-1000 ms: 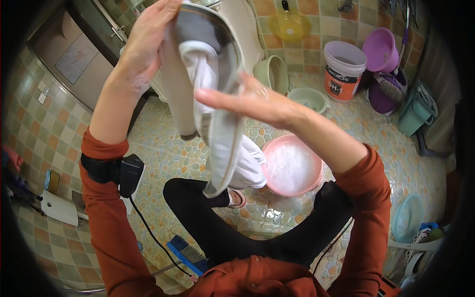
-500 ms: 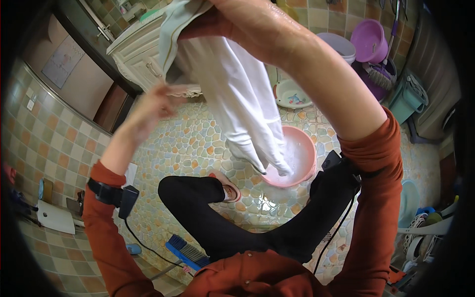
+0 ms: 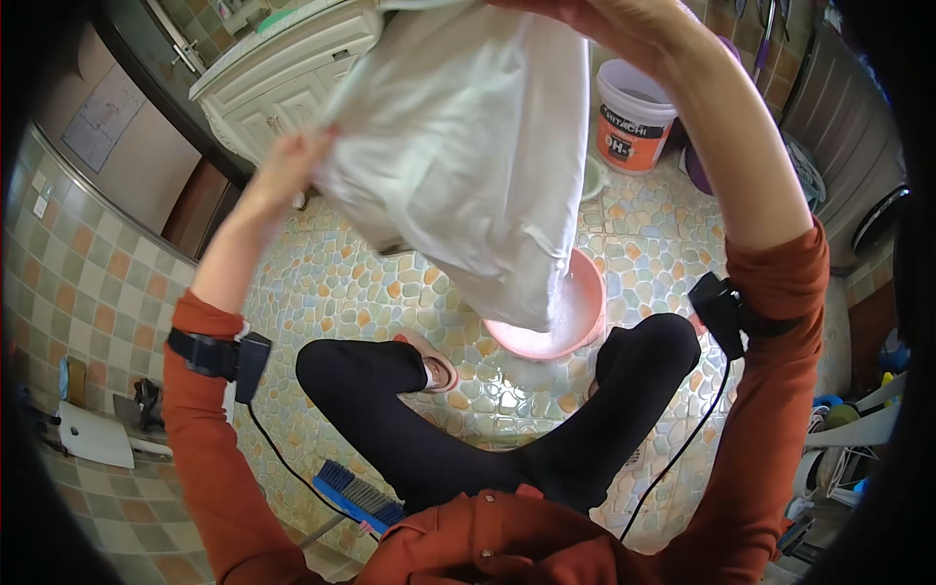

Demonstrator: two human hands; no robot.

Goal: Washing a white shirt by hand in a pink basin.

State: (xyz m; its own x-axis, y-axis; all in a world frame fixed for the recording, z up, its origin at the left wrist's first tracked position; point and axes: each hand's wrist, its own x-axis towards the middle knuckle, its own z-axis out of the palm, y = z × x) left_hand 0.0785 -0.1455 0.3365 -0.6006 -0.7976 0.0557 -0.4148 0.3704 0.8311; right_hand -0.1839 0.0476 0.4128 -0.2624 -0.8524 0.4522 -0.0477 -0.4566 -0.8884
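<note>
A large white garment [image 3: 458, 156] hangs spread out between my hands, its exact kind hard to tell. My right hand [image 3: 609, 21] is raised at the top and closed on the garment's upper edge; part of it runs out of the picture. On the other side, my left hand [image 3: 292, 168] grips the garment's left edge, slightly blurred by motion. The lower end of the cloth hangs over a pink basin [image 3: 597, 317] on the floor, covering part of its rim. Whitish, sudsy water [image 3: 575, 317] shows inside the basin.
A white and orange bucket [image 3: 632, 136] stands beyond the basin. At the far left is a white cabinet [image 3: 292, 97]. A blue brush head [image 3: 356, 495] lies near my left leg. Cables hang from the devices on both my arms. The stone-patterned floor [image 3: 517, 390] looks wet.
My left hand has moved up and taken hold of the garment's left edge. The cloth, hanging narrow before, is now spread wide. My right hand has shifted up and right.
</note>
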